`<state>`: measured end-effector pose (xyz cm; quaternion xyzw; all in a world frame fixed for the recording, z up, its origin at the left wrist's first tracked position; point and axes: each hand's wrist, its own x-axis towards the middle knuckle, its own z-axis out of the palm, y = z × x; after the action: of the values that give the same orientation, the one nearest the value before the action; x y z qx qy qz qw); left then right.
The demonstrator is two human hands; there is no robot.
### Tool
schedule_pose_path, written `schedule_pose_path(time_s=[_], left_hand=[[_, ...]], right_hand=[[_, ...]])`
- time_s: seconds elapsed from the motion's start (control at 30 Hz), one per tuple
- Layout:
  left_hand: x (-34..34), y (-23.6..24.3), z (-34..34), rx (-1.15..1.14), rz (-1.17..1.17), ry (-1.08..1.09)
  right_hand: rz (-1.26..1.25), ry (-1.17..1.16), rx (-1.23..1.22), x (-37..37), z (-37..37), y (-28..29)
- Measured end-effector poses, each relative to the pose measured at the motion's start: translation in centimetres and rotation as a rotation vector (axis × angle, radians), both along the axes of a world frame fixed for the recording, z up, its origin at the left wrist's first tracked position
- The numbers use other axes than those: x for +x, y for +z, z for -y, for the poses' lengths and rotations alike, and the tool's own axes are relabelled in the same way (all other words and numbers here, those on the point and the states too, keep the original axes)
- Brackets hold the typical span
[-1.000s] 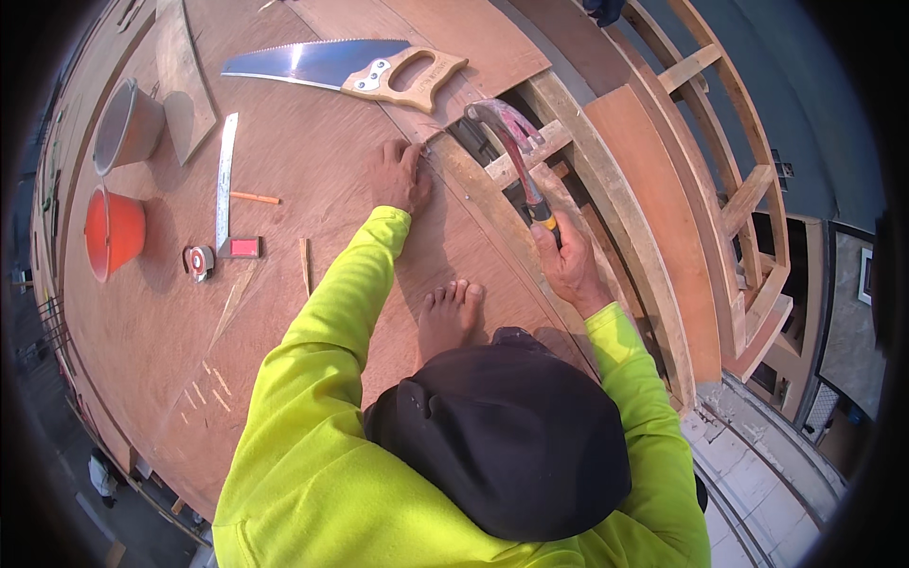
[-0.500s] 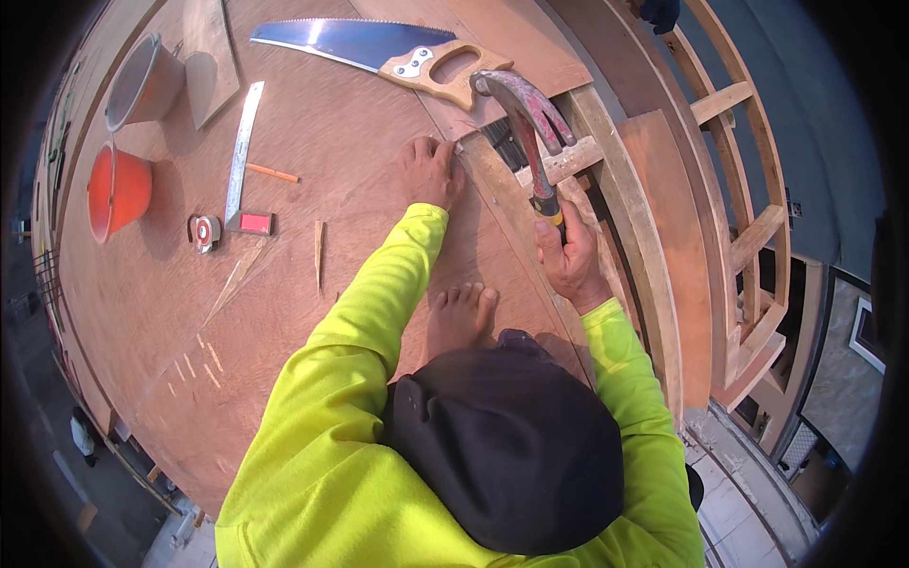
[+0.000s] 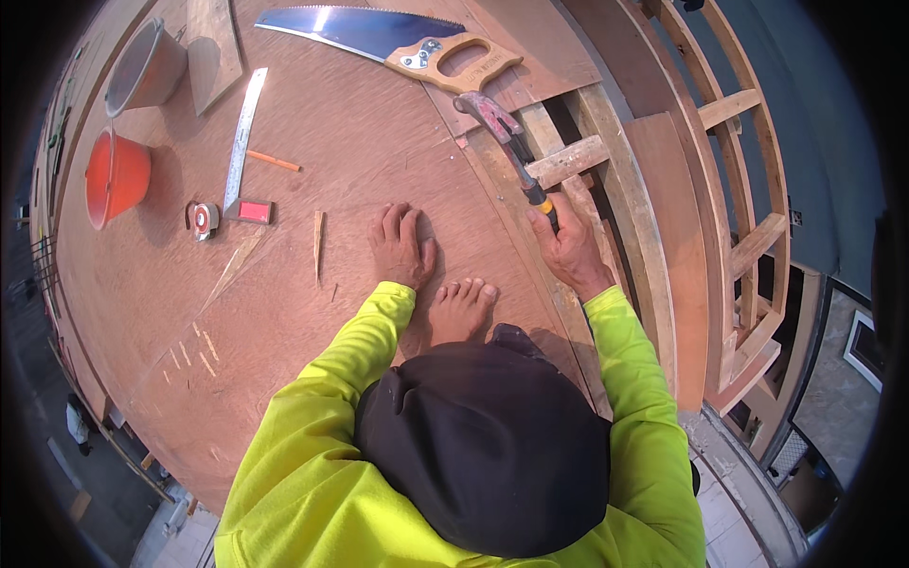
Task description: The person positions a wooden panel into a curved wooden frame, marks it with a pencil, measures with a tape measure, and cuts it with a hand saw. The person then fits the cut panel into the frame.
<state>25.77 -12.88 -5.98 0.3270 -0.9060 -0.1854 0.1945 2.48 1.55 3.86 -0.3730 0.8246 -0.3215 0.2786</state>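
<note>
My right hand [image 3: 566, 241] grips a claw hammer [image 3: 528, 175] by its black and yellow handle; its head rests near the plywood seam, just below the wooden handle of a handsaw [image 3: 346, 38]. My left hand [image 3: 402, 248] lies on the plywood [image 3: 275, 350], fingers apart and slightly curved, beside my bare foot [image 3: 459, 308]. To its left lie a thin wood splinter [image 3: 318, 248], a tape measure [image 3: 204, 221], a metal square [image 3: 243, 147] with a red stock and an orange pencil [image 3: 275, 160].
A grey bucket [image 3: 144, 71], orange bucket [image 3: 116, 178] and plywood offcut [image 3: 214, 52] are at upper left. Gaps between beams [image 3: 634, 275] open on my right, beside a timber frame [image 3: 757, 237]. A person [image 3: 78, 421] is on lower ground at far left.
My left hand has moved down and left, from the plywood seam to beside my foot. The hammer head has tilted and dropped toward the seam below the saw handle.
</note>
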Motion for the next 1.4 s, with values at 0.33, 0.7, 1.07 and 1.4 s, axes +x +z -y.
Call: schedule_pose_path(time_s=[0.33,0.7,1.07,1.4], left_hand=[[0.5,0.5,-0.2,0.017,0.048,0.033],[-0.2,0.2,-0.1,-0.022,0.042,0.018],[0.5,-0.7,-0.2,-0.040,-0.026,0.012],[-2.8,8.5,7.5,0.316,-0.694,0.399]], right_hand=[[-0.030,0.072,0.123,-1.4,-2.2,-0.1],[-0.107,0.085,-0.121,1.2,-8.2,1.0],[-0.027,0.071,0.255,2.5,-9.8,0.2],[-0.147,0.254,-0.032,7.7,-2.3,-1.5]])
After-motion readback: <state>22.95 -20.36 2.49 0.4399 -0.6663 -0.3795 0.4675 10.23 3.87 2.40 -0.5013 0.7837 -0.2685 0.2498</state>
